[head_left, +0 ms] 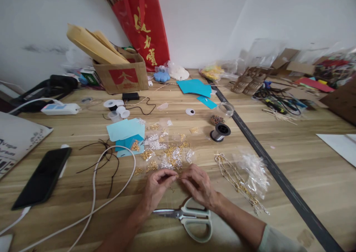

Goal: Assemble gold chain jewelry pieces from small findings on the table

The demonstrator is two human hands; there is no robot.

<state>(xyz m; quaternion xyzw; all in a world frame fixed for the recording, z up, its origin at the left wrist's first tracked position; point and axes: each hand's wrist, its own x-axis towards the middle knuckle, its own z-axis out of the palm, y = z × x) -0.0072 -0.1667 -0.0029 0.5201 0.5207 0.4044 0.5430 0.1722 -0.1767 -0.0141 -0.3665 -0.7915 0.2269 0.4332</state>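
Observation:
My left hand [160,187] and my right hand [199,185] meet tip to tip over the near part of the table. Thumb and forefinger of each are pinched together; whatever lies between them is too small to make out. A few tiny gold bits [171,189] hang or lie just below the fingertips. Scissors [193,219] with pale handles lie under and in front of my right hand, blades pointing left. Just beyond my fingers spread piles of small gold beads [169,153] and silver rings [190,156], some on clear plastic bags.
To the right lie bead chains [236,181] and crumpled clear bags [254,172]. A wire spool [220,132] stands near a bead jar [217,120]. Blue cards [125,129], a white cable [94,185] and a phone [41,177] lie left. Behind stand a cardboard box [122,75] and red bag [144,29].

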